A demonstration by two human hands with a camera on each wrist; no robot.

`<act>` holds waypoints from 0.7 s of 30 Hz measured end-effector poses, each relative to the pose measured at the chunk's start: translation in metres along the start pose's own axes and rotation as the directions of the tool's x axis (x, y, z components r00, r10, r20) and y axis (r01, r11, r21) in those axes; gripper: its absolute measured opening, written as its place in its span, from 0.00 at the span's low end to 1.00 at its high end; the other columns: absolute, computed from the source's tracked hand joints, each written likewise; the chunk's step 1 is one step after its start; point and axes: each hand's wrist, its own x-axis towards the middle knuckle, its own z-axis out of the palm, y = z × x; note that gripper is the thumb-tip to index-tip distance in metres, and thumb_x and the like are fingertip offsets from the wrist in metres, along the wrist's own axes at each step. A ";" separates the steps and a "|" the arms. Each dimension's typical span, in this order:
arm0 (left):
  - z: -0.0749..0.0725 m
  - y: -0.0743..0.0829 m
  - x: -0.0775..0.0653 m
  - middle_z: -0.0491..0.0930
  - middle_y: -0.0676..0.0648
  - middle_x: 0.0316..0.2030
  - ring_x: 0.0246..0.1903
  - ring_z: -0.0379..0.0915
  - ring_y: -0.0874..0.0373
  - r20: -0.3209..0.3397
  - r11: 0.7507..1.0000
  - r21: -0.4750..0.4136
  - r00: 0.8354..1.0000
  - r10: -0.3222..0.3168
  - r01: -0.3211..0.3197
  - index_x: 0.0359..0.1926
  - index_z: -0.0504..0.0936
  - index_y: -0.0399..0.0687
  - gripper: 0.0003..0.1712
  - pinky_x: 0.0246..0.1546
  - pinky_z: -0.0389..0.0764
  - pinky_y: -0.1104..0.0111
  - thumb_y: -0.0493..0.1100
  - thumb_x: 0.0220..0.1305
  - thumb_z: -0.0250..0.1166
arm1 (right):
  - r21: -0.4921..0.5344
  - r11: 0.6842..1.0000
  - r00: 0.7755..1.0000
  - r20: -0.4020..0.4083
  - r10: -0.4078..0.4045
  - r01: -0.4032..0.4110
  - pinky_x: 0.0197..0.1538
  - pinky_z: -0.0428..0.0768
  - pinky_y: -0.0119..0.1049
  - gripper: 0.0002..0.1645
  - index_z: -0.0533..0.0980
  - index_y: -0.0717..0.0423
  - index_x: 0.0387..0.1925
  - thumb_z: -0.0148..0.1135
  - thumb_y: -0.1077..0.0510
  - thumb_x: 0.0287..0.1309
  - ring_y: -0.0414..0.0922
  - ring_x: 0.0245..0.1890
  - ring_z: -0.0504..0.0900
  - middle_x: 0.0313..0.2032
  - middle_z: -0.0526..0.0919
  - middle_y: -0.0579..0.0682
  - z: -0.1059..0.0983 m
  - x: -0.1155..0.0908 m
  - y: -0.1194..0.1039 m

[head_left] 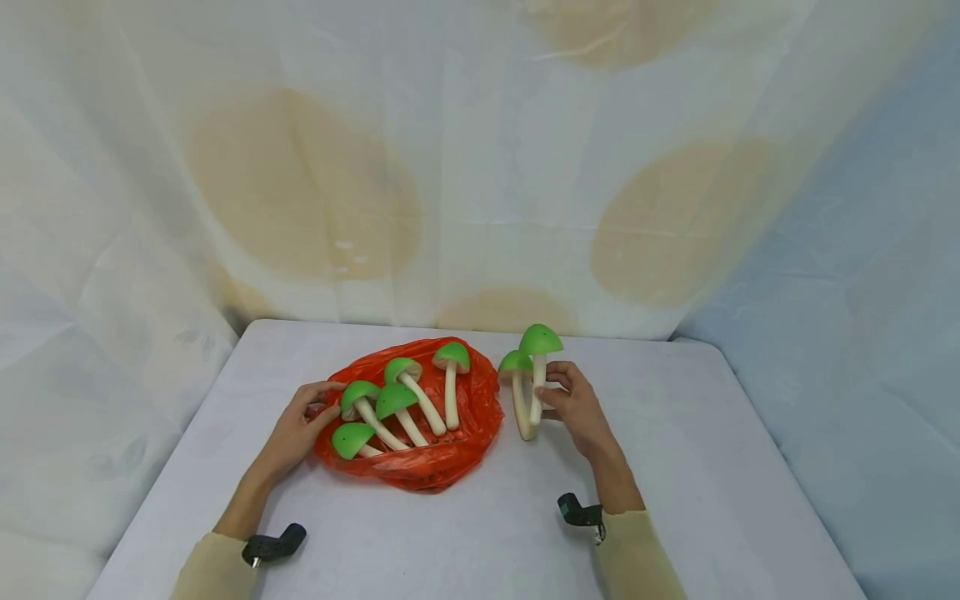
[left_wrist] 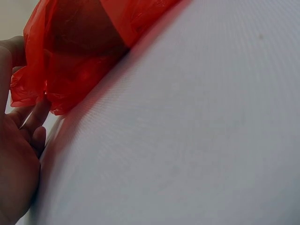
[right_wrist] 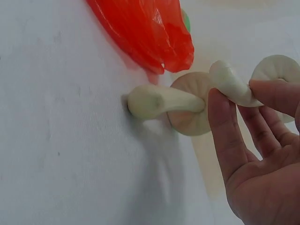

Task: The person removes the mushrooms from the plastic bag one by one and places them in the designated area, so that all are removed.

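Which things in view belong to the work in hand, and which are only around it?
In the work:
red plastic bag in the left fingers
five green-capped mushrooms in it
matching mushroom in the right fingers
another mushroom beside the bag

Only surroundings:
white table
spotted curtain
wrist cameras

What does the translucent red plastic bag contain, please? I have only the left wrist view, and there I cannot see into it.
Observer: In the head view, five mushrooms with domed green caps and long white stems lie in the bag.
Operator: Thank you. And what does the right hand hold?
Observer: It holds one more such mushroom, outside the bag.
Operator: Is there also a mushroom which is neither in the bag nor held?
Observer: Yes, a seventh mushroom is between the bag and the right hand in the head view.
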 end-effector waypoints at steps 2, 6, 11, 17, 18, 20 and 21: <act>0.000 0.000 0.000 0.67 0.41 0.64 0.57 0.66 0.46 0.005 1.000 -0.005 1.000 -0.001 0.001 0.67 0.73 0.52 0.23 0.53 0.67 0.52 0.47 0.74 0.60 | 0.001 1.000 1.000 -0.005 -0.002 0.002 0.44 0.84 0.50 0.27 0.64 0.58 0.62 0.63 0.62 0.65 0.54 0.50 0.82 0.56 0.75 0.63 -0.003 0.000 0.001; -0.001 0.000 0.001 0.67 0.42 0.64 0.57 0.67 0.46 0.009 1.000 -0.015 1.000 -0.002 0.003 0.66 0.73 0.54 0.23 0.54 0.68 0.51 0.51 0.74 0.60 | -0.006 1.000 0.999 -0.033 0.003 -0.003 0.44 0.84 0.50 0.26 0.65 0.57 0.61 0.63 0.63 0.65 0.53 0.49 0.82 0.55 0.75 0.62 -0.007 -0.001 0.004; -0.001 -0.002 0.001 0.67 0.42 0.64 0.57 0.66 0.47 0.009 1.000 -0.005 1.000 -0.010 0.010 0.66 0.73 0.55 0.23 0.55 0.68 0.51 0.53 0.74 0.60 | -0.030 0.999 0.997 -0.069 0.020 -0.022 0.44 0.84 0.48 0.26 0.65 0.57 0.61 0.63 0.62 0.65 0.52 0.48 0.82 0.55 0.76 0.61 -0.013 -0.003 0.007; -0.001 0.000 0.000 0.66 0.42 0.64 0.57 0.66 0.47 0.018 1.000 -0.021 1.000 -0.014 0.015 0.66 0.73 0.54 0.23 0.54 0.68 0.51 0.52 0.74 0.60 | -0.010 0.999 0.992 -0.114 0.045 -0.046 0.43 0.84 0.48 0.26 0.65 0.57 0.61 0.63 0.62 0.65 0.51 0.47 0.80 0.56 0.74 0.60 -0.019 -0.001 0.013; -0.001 0.001 0.000 0.66 0.42 0.64 0.57 0.66 0.47 0.018 1.000 -0.027 1.000 -0.015 0.015 0.66 0.73 0.54 0.23 0.54 0.68 0.51 0.51 0.74 0.60 | -0.013 0.999 0.992 -0.119 0.050 -0.052 0.44 0.84 0.48 0.27 0.65 0.57 0.61 0.64 0.62 0.65 0.51 0.48 0.80 0.56 0.74 0.60 -0.020 -0.001 0.014; -0.001 0.002 0.000 0.67 0.42 0.64 0.56 0.66 0.48 0.017 0.999 -0.031 1.000 -0.013 0.014 0.66 0.73 0.54 0.23 0.54 0.68 0.52 0.51 0.74 0.60 | -0.022 0.998 0.991 -0.120 0.059 -0.062 0.45 0.84 0.48 0.27 0.65 0.58 0.62 0.63 0.61 0.65 0.51 0.48 0.79 0.56 0.73 0.61 -0.021 0.000 0.016; -0.001 0.002 0.000 0.67 0.43 0.64 0.56 0.66 0.48 0.017 0.999 -0.032 1.000 -0.012 0.012 0.66 0.73 0.54 0.23 0.53 0.68 0.52 0.50 0.74 0.60 | -0.027 0.998 0.991 -0.118 0.062 -0.065 0.45 0.84 0.48 0.28 0.64 0.59 0.62 0.63 0.61 0.65 0.51 0.48 0.79 0.57 0.73 0.61 -0.022 0.000 0.016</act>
